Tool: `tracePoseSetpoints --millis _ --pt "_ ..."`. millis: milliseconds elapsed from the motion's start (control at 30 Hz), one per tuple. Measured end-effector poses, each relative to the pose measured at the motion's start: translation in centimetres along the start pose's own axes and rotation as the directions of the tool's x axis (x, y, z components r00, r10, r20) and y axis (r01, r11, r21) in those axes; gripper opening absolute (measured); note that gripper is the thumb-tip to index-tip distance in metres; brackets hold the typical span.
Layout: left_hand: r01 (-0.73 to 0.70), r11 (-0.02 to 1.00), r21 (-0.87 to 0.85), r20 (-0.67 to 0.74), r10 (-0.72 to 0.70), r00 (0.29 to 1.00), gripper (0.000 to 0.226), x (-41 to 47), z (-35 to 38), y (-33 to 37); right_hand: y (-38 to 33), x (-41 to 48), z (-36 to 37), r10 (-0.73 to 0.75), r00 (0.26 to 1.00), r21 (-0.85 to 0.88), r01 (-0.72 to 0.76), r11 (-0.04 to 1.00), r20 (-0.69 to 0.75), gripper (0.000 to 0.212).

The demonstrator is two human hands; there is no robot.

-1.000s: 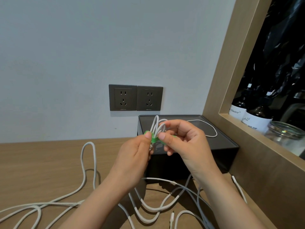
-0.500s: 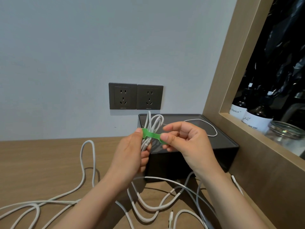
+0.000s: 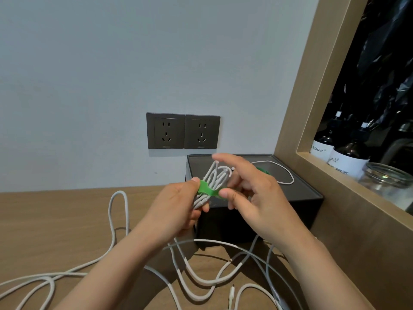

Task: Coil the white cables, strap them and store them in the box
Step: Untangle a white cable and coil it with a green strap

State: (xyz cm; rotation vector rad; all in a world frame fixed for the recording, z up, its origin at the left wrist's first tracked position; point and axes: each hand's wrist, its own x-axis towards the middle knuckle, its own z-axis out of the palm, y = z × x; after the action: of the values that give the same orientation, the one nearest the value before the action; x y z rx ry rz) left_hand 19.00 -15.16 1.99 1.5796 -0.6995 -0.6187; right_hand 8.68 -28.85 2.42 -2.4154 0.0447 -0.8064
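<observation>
Head view, reading left to right: loose white cables lie in open loops on the counter. The left hand grips the lower part of the coiled bundle, with its thumb pressed on the green strap crossing the bundle's middle. The bundle is held in the air in front of the black box, long axis tilted up and to the right. The right hand is just right of the bundle. Its thumb rests on the strap's free end and its index finger is straight and raised. Whether the fingers behind pinch the strap cannot be determined. Closing the strap likely falls to the right hand, which is nearer the free end, wrapping across the bundle's axis. One strapped cable lies in the box.
</observation>
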Motion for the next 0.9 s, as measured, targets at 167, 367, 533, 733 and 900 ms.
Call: tracePoseSetpoints --millis 167,367,533,733,900 --pt "-0.056 0.998 0.025 -0.073 0.057 0.996 0.058 0.3 0.0 -0.3 0.4 0.1 -0.1 0.11 0.993 0.187 -0.099 0.977 -0.048 0.034" --pt "-0.25 0.961 0.121 -0.22 0.272 0.937 0.045 0.3 0.6 -1.4 0.1 0.2 0.1 0.157 0.987 0.301 -0.137 0.944 -0.043 0.025" --pt "-0.381 0.908 0.175 -0.239 0.415 0.878 0.031 0.4 0.5 -1.7 -0.1 0.2 0.3 0.149 0.987 0.333 -0.12 0.935 -0.061 0.026" --pt "-0.338 0.941 -0.005 -0.29 0.322 0.901 0.022 0.1 0.8 -1.5 -0.3 0.2 0.3 0.141 0.987 0.358 -0.104 0.928 -0.079 0.026" --pt "-0.321 0.941 -0.11 -0.289 0.279 0.916 0.024 0.1 0.8 -1.3 -0.5 0.3 0.5 0.151 0.986 0.397 -0.11 0.911 -0.073 0.029"
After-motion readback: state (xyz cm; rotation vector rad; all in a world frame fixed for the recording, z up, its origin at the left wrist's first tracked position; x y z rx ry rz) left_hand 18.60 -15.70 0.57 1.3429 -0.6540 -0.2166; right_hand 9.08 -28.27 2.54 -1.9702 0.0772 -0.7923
